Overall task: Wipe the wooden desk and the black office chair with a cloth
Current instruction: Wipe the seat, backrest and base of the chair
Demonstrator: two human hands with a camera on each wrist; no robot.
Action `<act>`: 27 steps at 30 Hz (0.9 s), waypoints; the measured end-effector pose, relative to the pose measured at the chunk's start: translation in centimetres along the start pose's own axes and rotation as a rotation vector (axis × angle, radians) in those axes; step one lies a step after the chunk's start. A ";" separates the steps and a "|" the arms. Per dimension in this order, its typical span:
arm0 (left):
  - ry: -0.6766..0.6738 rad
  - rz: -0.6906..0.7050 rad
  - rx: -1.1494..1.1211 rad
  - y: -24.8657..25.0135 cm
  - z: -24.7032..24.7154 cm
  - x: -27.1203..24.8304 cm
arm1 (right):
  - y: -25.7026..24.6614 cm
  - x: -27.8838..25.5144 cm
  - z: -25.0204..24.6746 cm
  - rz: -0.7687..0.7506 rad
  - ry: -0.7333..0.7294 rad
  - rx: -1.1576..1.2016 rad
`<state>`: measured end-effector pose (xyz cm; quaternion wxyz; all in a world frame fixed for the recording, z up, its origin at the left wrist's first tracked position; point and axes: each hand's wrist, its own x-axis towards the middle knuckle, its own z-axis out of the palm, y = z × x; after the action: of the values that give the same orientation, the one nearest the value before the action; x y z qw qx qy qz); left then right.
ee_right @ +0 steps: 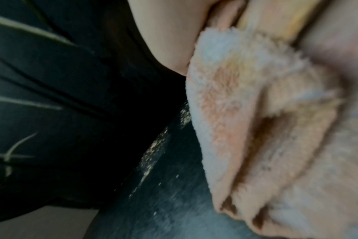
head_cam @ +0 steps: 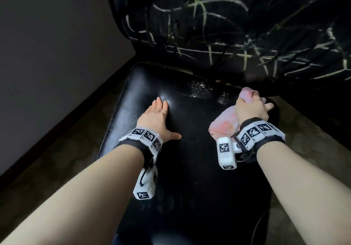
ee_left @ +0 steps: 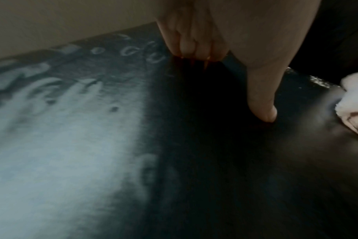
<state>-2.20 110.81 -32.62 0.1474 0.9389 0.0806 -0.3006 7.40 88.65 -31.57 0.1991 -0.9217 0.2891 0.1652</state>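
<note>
Seat [head_cam: 190,168] of the black office chair filled the middle of the head view, its glossy surface facing up. Behind it rose the chair back, covered by a black fabric [head_cam: 228,26] with pale scribbled lines. A grey wall [head_cam: 57,35] stood to the left, and brown floor [head_cam: 66,149] showed on both sides of the seat.

The left hand [head_cam: 157,117] lay flat on the seat, left of centre, fingers straight and together, thumb spread to the right, holding nothing. The left wrist view confirmed fingertips [ee_left: 196,50] and thumb touching the black surface.

The right hand [head_cam: 250,109] was clenched around a bunched pink cloth [head_cam: 224,125], pressing it onto the rear right part of the seat, close to the chair back. Part of the cloth trailed toward the wrist. In the right wrist view the fluffy cloth [ee_right: 255,113] filled the right side of the frame.

Pale crumbs [head_cam: 199,87] lay scattered on the seat near the rear edge, between the two hands and just left of the cloth.

Marker-printed white bands [head_cam: 144,136] sat on both wrists.
</note>
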 end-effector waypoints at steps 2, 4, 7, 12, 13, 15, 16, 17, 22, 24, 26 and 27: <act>0.005 0.041 -0.046 -0.9 0.0 0.1 | -1.8 -0.7 1.2 -0.068 -0.018 -0.014; 0.011 0.072 -0.072 -1.2 0.1 0.2 | -3.7 -1.7 2.7 -0.159 -0.048 -0.037; 0.026 0.102 -0.081 -1.6 0.1 0.3 | -6.9 -3.7 4.6 -0.255 -0.111 -0.043; 0.000 0.183 -0.038 -3.0 -0.5 0.1 | -8.2 -4.6 5.4 -0.302 -0.142 0.035; -0.005 0.191 -0.027 -3.1 -0.7 0.1 | -7.4 -4.4 5.2 -0.281 -0.123 0.037; -0.007 0.186 -0.008 -3.1 -0.6 -0.1 | -5.3 -3.6 4.3 -0.192 -0.046 0.038; 0.003 0.176 0.003 -3.0 -0.6 -0.3 | -4.2 -3.1 3.6 -0.131 -0.008 0.047; 0.027 0.158 0.020 -2.9 -0.5 -0.5 | -3.3 -2.6 2.9 -0.077 0.017 0.053; 0.123 -0.167 0.038 -4.0 -0.5 -1.2 | -2.5 -1.3 2.0 0.025 0.056 0.085; 0.081 -0.264 -0.035 -4.9 -0.7 -1.1 | -3.3 -1.7 2.6 0.032 0.067 0.097; 0.042 -0.254 -0.090 -5.8 -0.7 -0.9 | -4.0 -2.3 3.4 0.003 0.057 0.086; 0.034 -0.229 -0.100 -6.3 -0.7 -0.9 | -4.5 -2.7 3.7 -0.025 0.042 0.075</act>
<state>-4.08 116.92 -32.95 0.1576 0.9200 0.2046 -0.2949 7.30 94.98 -32.47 0.2297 -0.9204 0.2874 0.1325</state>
